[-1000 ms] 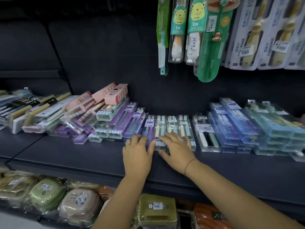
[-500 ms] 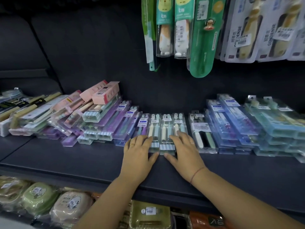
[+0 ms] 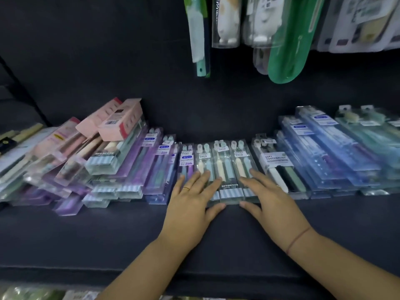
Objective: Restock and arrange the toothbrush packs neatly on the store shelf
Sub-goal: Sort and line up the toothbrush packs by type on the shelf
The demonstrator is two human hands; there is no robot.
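Three clear packs of cream and mint toothbrushes (image 3: 225,167) lie side by side in the middle of the dark shelf (image 3: 108,234). My left hand (image 3: 192,202) lies flat on the left pack's near end, fingers straight, thumb against the packs' front edge. My right hand (image 3: 268,200) lies flat on the right pack's near end, thumb at the front edge too. A purple pack (image 3: 186,167) sits just left of them. A pack labelled soft toothbrush (image 3: 277,167) sits to the right.
A leaning heap of purple, pink and clear packs (image 3: 91,161) fills the shelf's left part. Stacked blue packs (image 3: 329,152) and teal packs (image 3: 372,135) stand at the right. Hanging toothbrush packs (image 3: 279,35) dangle above. A dark strip of shelf runs in front of the packs.
The view has moved closer and tilted down. Both hands have stayed flat on the middle packs' near ends and spread slightly apart, thumbs now at the front edge.
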